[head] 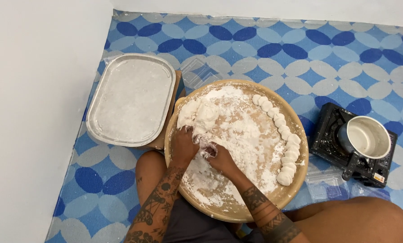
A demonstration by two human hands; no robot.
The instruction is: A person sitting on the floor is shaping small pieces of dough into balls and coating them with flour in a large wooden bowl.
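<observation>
While you sit on the blue patterned floor mat (273, 49), both your hands work in the round wooden tray (296, 121) resting on your lap. Your left hand (183, 146) presses down on the lump of white dough (201, 114) at the tray's left side, fingers curled into its lower edge. Your right hand (219, 157), just beside the left, has its fingers bent and pinching a small piece of dough near the lump. Loose flour (246, 135) covers the middle of the tray. A curved row of small dough balls (284, 135) lies along the tray's right rim, each touching the next. A rectangular metal tray (132, 99), dusted white, sits to the left on the mat. To the right, well apart, a metal pot (365, 137) stands on a black portable stove (332, 130).
</observation>
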